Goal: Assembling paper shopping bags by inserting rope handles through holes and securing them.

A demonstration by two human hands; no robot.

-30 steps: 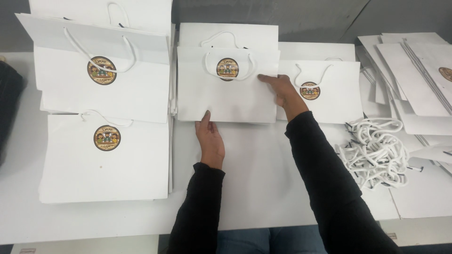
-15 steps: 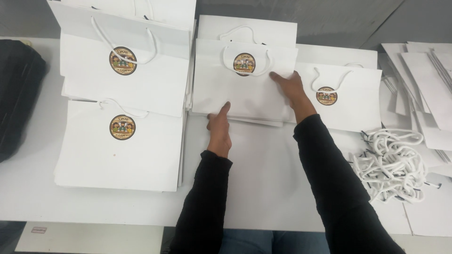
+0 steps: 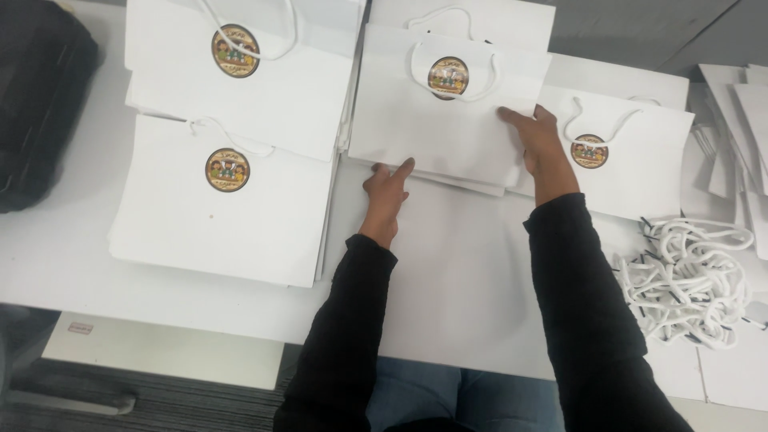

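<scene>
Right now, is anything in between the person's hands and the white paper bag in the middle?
No, nothing is. The left hand touches the bottom edge of the middle white paper bag, and the right hand rests on its right edge. That bag lies on a stack of similar bags on the table.

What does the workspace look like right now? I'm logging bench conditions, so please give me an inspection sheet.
Surface: white table, bare patch in front of the person.
Job's things: middle stack of white paper bags, flat, round sticker and white cord handle on top.
Clutter: left bag stacks; single bag at right; flat white sheets at far right.
Grips: left hand at the middle stack's lower edge; right hand on its right edge.
Cables: pile of loose white cord handles, tangled, at right.
Surroundings: black bag at left; dark floor below.
</scene>
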